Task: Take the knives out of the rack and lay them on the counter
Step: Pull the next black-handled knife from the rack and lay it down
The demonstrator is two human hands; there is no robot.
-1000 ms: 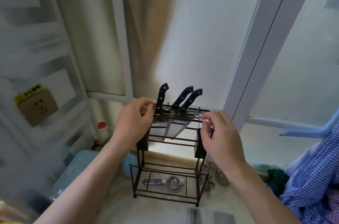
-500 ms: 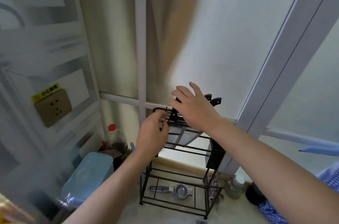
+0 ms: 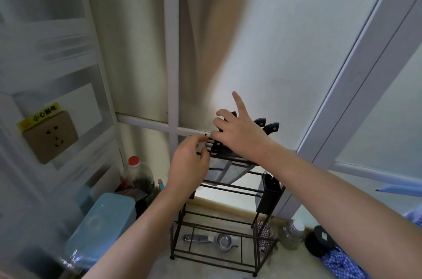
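At the top of the rack (image 3: 228,185), the left hand (image 3: 187,169) pinched a corner wire, probably steadying it, while the right hand (image 3: 242,134) lay half-spread over the leftmost knife (image 3: 216,146); grip unclear.

Pale daylight glows through the white-framed frosted window panes (image 3: 285,38) facing me beyond the counter's (image 3: 205,274) far edge. Past its left edge, the tiled wall (image 3: 45,61) carries a beige socket (image 3: 51,138) under a yellow sticker (image 3: 40,116).

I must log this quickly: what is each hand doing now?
Left hand: curled beside the rack; grip cannot be told.
Right hand: holding a knife handle.
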